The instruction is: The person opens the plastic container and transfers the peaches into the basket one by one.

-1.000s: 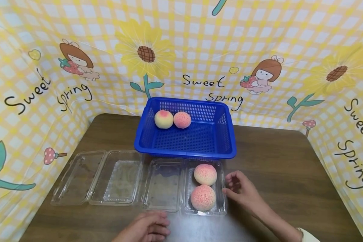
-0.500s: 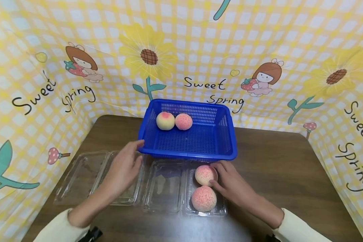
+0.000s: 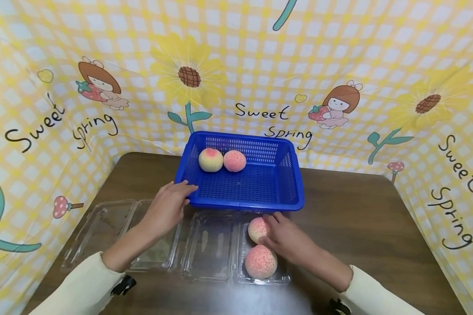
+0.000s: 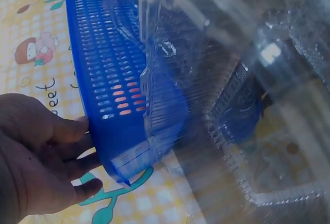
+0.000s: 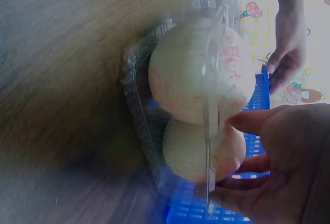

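Observation:
Two pink-and-cream peaches sit in a clear plastic clamshell box [image 3: 242,276] at the table's front. My right hand [image 3: 289,238] reaches over its right side and holds the farther peach [image 3: 257,229], thumb on the near side and fingers on the far side. Against that thumb lies the nearer peach [image 5: 198,72], larger in the right wrist view. My left hand [image 3: 168,204] rests on the front left corner of the blue basket [image 3: 240,203], fingers loosely extended over the rim. The left wrist view shows its fingertips [image 4: 80,126] right at that rim.
Inside the basket, a cream peach [image 3: 210,160] and a pink peach [image 3: 234,161] lie at the back left. The box's open lid [image 3: 210,245] lies flat beside it. Farther left, under my left forearm, is another opened clear box [image 3: 98,234]. A checked cloth [image 3: 236,65] hangs behind.
My left hand has risen from the front edge to the basket's left corner. My right hand has moved left from beside the box onto the farther peach, which still sits in the box.

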A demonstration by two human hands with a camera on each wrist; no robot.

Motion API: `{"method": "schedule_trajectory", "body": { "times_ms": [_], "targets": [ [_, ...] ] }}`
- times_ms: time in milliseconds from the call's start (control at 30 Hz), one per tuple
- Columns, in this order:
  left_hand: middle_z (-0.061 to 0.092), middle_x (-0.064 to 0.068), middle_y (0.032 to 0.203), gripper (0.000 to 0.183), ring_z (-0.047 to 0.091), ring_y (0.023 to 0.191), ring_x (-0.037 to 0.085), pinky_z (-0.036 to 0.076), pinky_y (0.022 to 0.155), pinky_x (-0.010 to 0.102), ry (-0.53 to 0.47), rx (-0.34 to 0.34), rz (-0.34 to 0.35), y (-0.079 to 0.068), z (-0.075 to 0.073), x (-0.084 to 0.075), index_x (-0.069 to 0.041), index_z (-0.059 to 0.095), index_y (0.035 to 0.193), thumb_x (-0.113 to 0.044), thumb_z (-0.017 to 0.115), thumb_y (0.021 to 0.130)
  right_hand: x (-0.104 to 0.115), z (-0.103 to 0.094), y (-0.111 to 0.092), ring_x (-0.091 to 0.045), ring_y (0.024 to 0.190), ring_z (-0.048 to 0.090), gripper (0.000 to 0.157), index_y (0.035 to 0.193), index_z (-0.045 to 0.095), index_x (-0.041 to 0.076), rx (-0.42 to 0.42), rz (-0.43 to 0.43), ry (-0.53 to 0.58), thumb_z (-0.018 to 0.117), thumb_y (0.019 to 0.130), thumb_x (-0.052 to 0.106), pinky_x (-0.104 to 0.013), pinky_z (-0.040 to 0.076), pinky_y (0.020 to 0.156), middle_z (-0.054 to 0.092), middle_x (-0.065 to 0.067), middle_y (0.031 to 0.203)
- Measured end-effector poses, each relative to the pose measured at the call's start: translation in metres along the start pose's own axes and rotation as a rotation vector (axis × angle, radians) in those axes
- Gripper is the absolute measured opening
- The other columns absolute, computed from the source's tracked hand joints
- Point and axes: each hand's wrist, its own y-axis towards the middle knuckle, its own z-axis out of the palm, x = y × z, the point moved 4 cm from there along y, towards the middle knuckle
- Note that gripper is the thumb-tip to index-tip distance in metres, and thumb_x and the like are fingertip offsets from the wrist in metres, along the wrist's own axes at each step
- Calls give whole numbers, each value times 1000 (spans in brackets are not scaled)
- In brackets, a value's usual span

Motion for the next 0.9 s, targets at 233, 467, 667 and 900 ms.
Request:
{"method": "schedule_trajectory", "body": {
  "times_ms": [233, 467, 667, 900],
  "targets": [
    [59, 20, 131, 37, 49, 129, 38, 29, 115, 55, -53, 133, -20, 3, 4, 5, 2, 59, 128, 6, 55, 91, 4, 3, 3, -13, 79, 50, 58, 127, 51, 5, 11, 99, 49, 68, 87, 42, -31, 51, 69, 51, 0, 88],
    [55, 22, 135, 38, 42, 135, 38, 24, 116, 55, -12, 194, 15, 0, 6, 5, 0, 58, 130, 2, 55, 93, 4, 6, 5, -13, 76, 49, 65, 132, 48, 5, 11, 133, 57, 70, 85, 43, -30, 49, 65, 50, 0, 86],
    [57, 20, 134, 38, 45, 133, 35, 26, 117, 53, 14, 192, 25, -1, 6, 5, -2, 58, 131, 3, 54, 93, 5, 7, 3, -11, 78, 49, 57, 124, 53, 5, -20, 118, 47, 69, 85, 44, -30, 50, 68, 50, 2, 88],
    [60, 19, 131, 41, 48, 131, 35, 27, 116, 54, 26, 176, 32, 0, 9, 5, -2, 60, 129, 7, 56, 90, 7, 5, -4, -11, 86, 54, 65, 133, 49, 1, -100, 106, 65, 69, 86, 42, -32, 54, 75, 57, -3, 101]
  ]
}}
